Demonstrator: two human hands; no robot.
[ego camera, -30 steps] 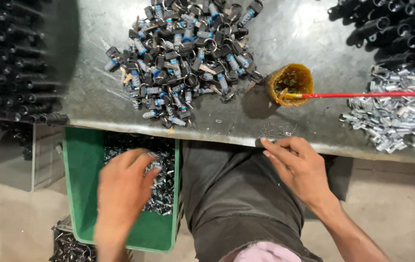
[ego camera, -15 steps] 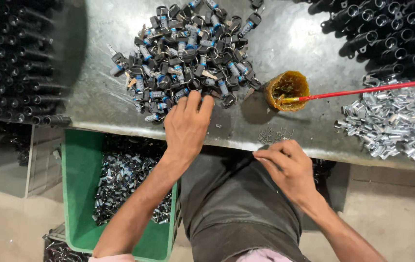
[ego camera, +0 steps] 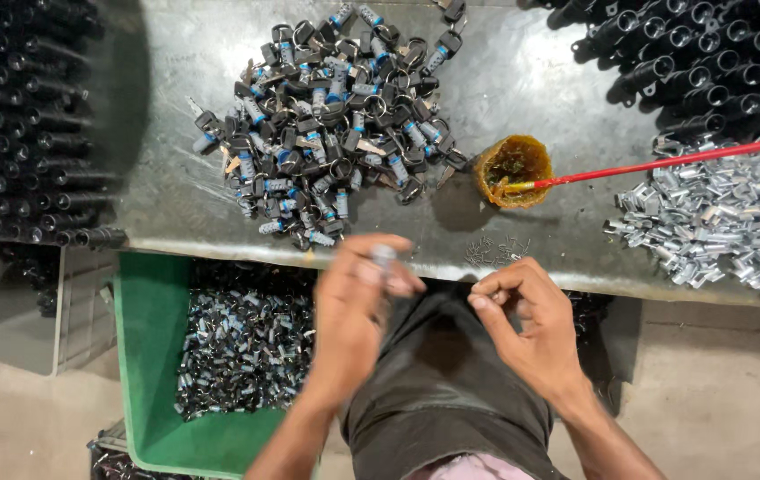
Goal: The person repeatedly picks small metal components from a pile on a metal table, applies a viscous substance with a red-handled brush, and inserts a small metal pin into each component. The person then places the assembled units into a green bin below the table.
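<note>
The left hand is raised in front of the body, back of the hand up, its outline blurred. Its fingers curl inward and close around something small and pale at the tips. The left forearm runs down toward the near edge. To its right, the right hand is held with fingers bent, thumb and forefinger pinched together at its far left corner, wrist angled toward the near right.

Head-worn view, straight down, close over workbench
</note>
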